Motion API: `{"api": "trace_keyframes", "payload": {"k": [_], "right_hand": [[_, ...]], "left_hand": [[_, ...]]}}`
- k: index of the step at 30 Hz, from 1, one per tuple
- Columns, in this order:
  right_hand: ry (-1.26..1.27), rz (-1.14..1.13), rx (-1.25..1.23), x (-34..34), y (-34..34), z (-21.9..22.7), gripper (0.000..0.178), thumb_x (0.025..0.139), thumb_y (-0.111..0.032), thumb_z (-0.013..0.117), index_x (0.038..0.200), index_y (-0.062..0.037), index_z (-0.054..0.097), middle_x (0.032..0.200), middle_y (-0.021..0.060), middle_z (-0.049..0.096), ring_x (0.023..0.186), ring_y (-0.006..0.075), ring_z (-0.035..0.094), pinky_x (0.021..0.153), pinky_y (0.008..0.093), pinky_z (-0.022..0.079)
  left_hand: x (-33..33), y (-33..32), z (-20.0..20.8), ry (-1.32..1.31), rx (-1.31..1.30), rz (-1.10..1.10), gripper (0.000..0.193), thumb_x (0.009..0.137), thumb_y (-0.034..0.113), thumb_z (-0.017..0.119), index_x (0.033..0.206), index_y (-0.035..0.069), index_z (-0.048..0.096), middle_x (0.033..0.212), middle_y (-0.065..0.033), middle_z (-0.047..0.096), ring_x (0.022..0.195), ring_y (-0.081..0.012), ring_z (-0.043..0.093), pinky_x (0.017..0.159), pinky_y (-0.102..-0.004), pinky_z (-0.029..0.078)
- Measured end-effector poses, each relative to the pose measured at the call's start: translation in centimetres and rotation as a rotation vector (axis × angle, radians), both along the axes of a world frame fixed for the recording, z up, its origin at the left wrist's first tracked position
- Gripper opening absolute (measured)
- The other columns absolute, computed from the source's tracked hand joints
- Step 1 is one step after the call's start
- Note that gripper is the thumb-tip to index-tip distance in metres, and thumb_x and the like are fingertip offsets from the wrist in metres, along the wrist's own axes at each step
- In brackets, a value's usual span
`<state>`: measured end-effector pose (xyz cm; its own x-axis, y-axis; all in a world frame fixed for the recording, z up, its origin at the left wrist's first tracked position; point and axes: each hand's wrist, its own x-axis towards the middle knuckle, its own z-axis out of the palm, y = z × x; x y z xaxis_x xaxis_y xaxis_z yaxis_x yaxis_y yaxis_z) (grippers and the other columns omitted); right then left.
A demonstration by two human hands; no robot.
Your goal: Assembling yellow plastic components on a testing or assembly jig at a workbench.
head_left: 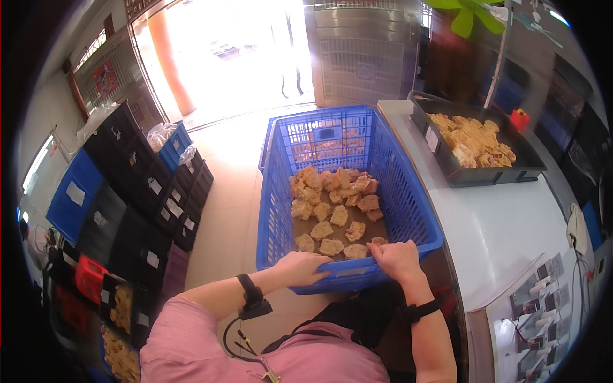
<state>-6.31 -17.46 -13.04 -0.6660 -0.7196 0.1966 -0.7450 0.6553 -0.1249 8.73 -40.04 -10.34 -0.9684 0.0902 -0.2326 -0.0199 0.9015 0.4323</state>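
Note:
A large blue plastic crate (408,198) with slatted walls stands before me. On its brown floor lie several lumpy tan bundles (339,215), heaped at the far side and more spread out near me; what they are made of I cannot make out. My left hand (301,269) is closed over the left part of the crate's near rim. At the right part of that rim my right hand (397,260) grips too, its thumb over the edge and its other fingers partly hidden. Both wrists wear black bands.
On the right, a pale worktable (491,220) bears a black tray (472,177) of similar tan pieces (472,140). Small devices with wires (543,309) sit at its near end. Stacked dark crates (137,172) line the left side. Ahead is a bright doorway (236,57); a green fan (469,16) hangs upper right.

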Motion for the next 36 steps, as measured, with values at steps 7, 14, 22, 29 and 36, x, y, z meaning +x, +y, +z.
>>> {"api": "trace_keyframes", "payload": {"k": [7, 14, 22, 29, 36], "right_hand": [[-0.002, 0.051, -0.084, 3.4, 2.8, -0.5, 0.049, 0.098, -0.042, 0.052, 0.062, -0.0136, 0.069, 0.063, 0.0076, 0.067, 0.066, 0.0281, 0.066, 0.066, 0.0435, 0.040], [0.123, 0.031, -0.251, 5.0, 4.1, -1.9, 0.041, 0.091, -0.035, 0.063, 0.056, -0.0144, 0.064, 0.058, 0.0038, 0.064, 0.059, 0.0225, 0.061, 0.064, 0.0407, 0.038], [0.131, 0.041, -0.241, 1.7, 1.3, -1.0, 0.041, 0.093, -0.033, 0.060, 0.058, -0.0135, 0.066, 0.059, 0.0054, 0.064, 0.060, 0.0247, 0.062, 0.065, 0.0423, 0.038], [0.146, -0.002, -0.151, 0.0, 0.3, -0.9, 0.044, 0.096, -0.035, 0.054, 0.060, -0.0133, 0.067, 0.062, 0.0067, 0.066, 0.063, 0.0279, 0.063, 0.065, 0.0437, 0.040], [0.052, 0.031, -0.099, -0.4, -0.1, -0.6, 0.041, 0.099, -0.033, 0.050, 0.069, -0.0131, 0.069, 0.067, 0.0081, 0.067, 0.068, 0.0306, 0.063, 0.068, 0.0446, 0.040]], "left_hand": [[2.8, 2.5, -1.1, 0.061, 0.000, -0.030, 0.035, 0.096, 0.035, 0.057, 0.125, 0.017, 0.064, 0.105, -0.0117, 0.070, 0.095, -0.0338, 0.068, 0.080, -0.0442, 0.055], [4.3, 4.5, -0.7, 0.010, 0.059, 0.012, 0.036, 0.094, 0.034, 0.060, 0.127, 0.018, 0.064, 0.109, -0.0121, 0.069, 0.097, -0.0351, 0.067, 0.083, -0.0441, 0.055], [1.1, 0.6, -0.7, 0.041, -0.021, -0.027, 0.039, 0.091, 0.035, 0.064, 0.125, 0.016, 0.063, 0.106, -0.0146, 0.070, 0.095, -0.0357, 0.068, 0.084, -0.0438, 0.055], [-0.6, -0.6, 0.1, 0.058, -0.012, -0.063, 0.034, 0.093, 0.034, 0.061, 0.120, 0.013, 0.062, 0.104, -0.0141, 0.070, 0.095, -0.0353, 0.068, 0.079, -0.0467, 0.055], [-0.6, -1.2, -1.3, 0.161, 0.005, -0.060, 0.031, 0.091, 0.031, 0.064, 0.116, 0.013, 0.063, 0.099, -0.0126, 0.070, 0.092, -0.0342, 0.068, 0.077, -0.0458, 0.055]]}}
